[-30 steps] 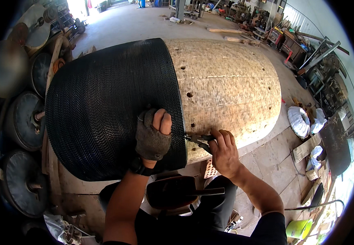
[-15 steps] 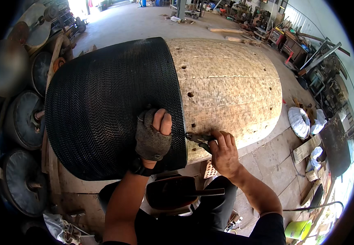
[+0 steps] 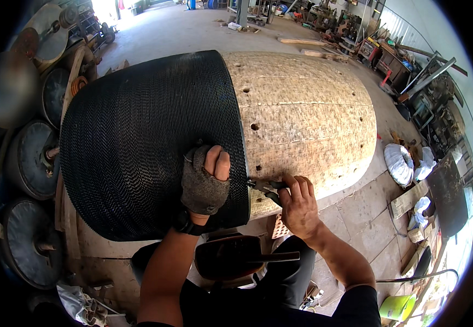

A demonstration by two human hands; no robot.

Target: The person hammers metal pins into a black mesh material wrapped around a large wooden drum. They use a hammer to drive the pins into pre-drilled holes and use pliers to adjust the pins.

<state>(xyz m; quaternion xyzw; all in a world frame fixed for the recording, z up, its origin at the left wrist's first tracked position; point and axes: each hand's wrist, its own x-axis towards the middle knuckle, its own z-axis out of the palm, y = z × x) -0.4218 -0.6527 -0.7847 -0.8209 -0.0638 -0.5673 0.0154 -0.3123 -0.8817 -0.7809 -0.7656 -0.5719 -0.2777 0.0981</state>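
In front of me lies a large barrel-shaped drum (image 3: 307, 117). Its right part is bare, pale and mottled, with rows of small holes. Black, finely toothed strip (image 3: 149, 125) wraps the left part in tight turns. My left hand (image 3: 206, 180), in a dark fingerless glove, rests on these turns near their right edge with its fingers curled in; anything under them is hidden. My right hand (image 3: 300, 204) is bare and grips dark-handled pliers (image 3: 264, 186). The jaws of the pliers meet the edge of the black strip, just right of my left hand.
Heavy round discs with shafts (image 3: 32, 242) line the left side, beside a wooden plank (image 3: 72, 212). Between my knees is a dark pan-like object with a handle (image 3: 280, 256). White bundles (image 3: 399, 164) and a lime-green bucket (image 3: 398, 307) stand on the right. Cluttered machinery lines the far right wall.
My right hand and the pliers have shifted very slightly at the strip's edge. My left hand and the drum look the same.
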